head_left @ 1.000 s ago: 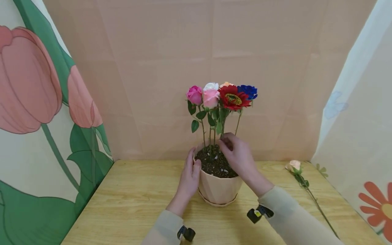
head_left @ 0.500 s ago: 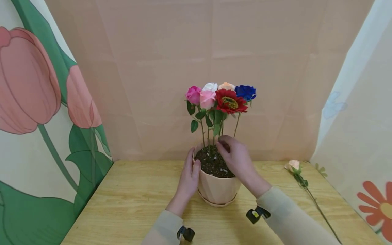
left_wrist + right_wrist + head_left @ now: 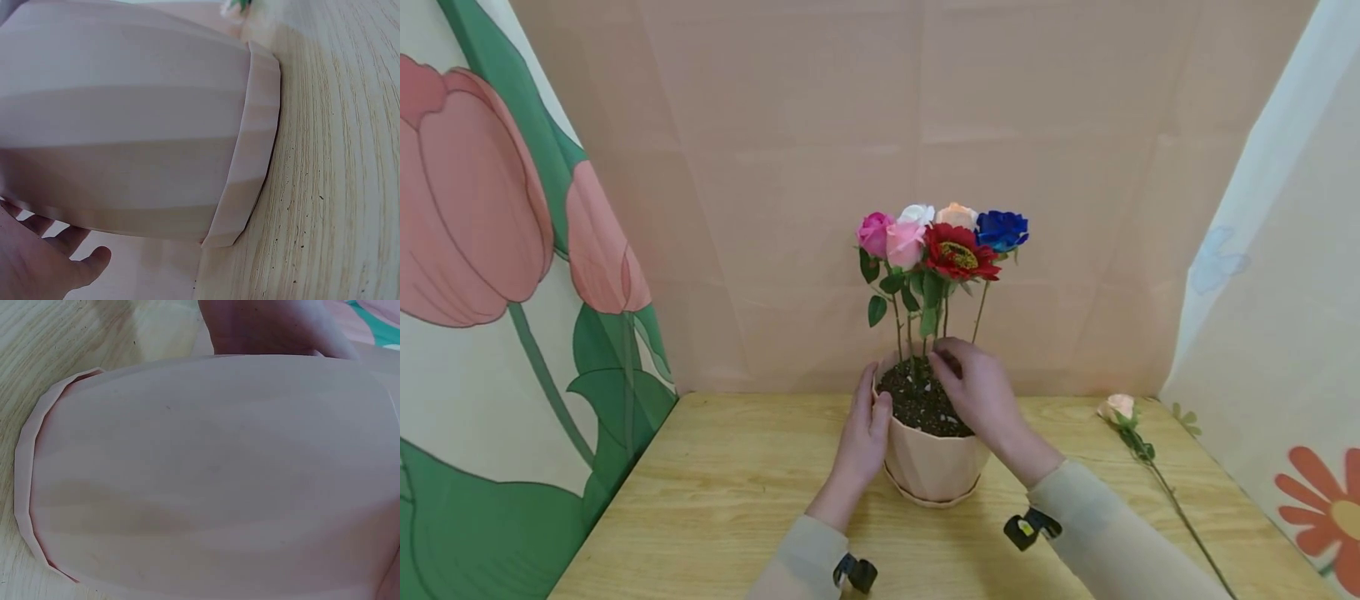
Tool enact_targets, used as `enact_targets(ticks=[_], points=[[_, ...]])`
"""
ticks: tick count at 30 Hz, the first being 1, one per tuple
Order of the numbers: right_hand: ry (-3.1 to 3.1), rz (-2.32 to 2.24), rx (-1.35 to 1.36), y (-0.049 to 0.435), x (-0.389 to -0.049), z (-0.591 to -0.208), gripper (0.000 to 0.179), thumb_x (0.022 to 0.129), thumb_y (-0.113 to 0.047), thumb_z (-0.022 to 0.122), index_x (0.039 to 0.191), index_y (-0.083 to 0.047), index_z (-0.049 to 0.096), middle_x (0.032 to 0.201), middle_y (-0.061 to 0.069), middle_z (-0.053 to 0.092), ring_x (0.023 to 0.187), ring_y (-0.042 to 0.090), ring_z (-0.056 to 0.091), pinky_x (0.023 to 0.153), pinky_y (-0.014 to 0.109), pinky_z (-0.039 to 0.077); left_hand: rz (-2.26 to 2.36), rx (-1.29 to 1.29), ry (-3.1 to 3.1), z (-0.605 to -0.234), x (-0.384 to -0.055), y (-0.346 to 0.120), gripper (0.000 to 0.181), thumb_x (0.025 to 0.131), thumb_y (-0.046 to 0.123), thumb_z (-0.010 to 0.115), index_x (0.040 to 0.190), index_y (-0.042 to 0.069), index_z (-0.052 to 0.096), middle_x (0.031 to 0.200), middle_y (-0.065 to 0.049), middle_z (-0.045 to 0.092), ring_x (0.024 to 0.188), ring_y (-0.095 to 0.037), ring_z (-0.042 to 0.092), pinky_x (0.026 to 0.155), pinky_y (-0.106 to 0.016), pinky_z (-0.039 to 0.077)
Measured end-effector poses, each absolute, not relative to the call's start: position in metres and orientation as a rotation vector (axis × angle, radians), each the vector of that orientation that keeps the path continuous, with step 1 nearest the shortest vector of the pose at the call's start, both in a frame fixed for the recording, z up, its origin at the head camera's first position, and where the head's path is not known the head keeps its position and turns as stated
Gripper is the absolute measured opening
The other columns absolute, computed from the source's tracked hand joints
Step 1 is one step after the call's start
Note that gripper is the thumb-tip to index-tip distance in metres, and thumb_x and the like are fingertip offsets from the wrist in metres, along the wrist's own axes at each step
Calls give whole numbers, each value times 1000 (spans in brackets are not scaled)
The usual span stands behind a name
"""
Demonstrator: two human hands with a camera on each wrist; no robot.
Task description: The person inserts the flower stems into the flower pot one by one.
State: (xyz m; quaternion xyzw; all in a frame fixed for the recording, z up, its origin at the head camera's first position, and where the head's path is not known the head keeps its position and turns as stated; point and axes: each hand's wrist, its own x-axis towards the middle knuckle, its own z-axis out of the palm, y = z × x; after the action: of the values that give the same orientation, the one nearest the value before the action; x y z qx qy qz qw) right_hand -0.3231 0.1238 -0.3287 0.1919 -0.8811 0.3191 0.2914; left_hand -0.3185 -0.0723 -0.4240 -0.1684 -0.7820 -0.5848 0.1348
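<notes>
A pale pink faceted flower pot (image 3: 936,467) filled with dark soil (image 3: 917,400) stands on its saucer. My left hand (image 3: 867,433) holds its left side, thumb near the front rim; in the left wrist view some fingers (image 3: 67,240) show beside the pot wall. Over the soil, my right hand (image 3: 981,392) pinches the stem of a red daisy-like flower (image 3: 958,252), its fingertips low by the soil. Around that bloom stand a magenta rose (image 3: 875,234), a light pink rose (image 3: 905,244), a white rose (image 3: 917,214), a peach rose (image 3: 957,216) and a blue rose (image 3: 1002,230).
A loose pale peach rose (image 3: 1118,407) with a long stem lies on the wooden table (image 3: 715,500) at the right. Behind the table hangs a plain pinkish cloth (image 3: 790,167). Flower-printed panels (image 3: 482,200) border both sides.
The red flower has come down and slightly left, with my right hand lowering toward the soil. My left hand keeps its place on the pot.
</notes>
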Motion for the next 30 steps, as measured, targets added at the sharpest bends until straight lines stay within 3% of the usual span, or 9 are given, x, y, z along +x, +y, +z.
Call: enact_targets(ticks=[11,30], points=[[-2329,919,456,124,-321,-332,15,109,-18,72,111,-6,82,95,5,79,80,19,72,72,43,60,-1686,-476,-2261,-425,-319,-71,61,121,34,41,177,17,24,180,-13,28,159,-39,36,127,-60,33],[-2267,997,400,126,-321,-332,17,106,-26,79,107,-10,84,90,1,78,76,15,68,68,40,57,-1706,-470,-2264,-426,-319,-72,60,121,37,38,177,22,23,178,-14,31,153,-40,45,124,-64,36]])
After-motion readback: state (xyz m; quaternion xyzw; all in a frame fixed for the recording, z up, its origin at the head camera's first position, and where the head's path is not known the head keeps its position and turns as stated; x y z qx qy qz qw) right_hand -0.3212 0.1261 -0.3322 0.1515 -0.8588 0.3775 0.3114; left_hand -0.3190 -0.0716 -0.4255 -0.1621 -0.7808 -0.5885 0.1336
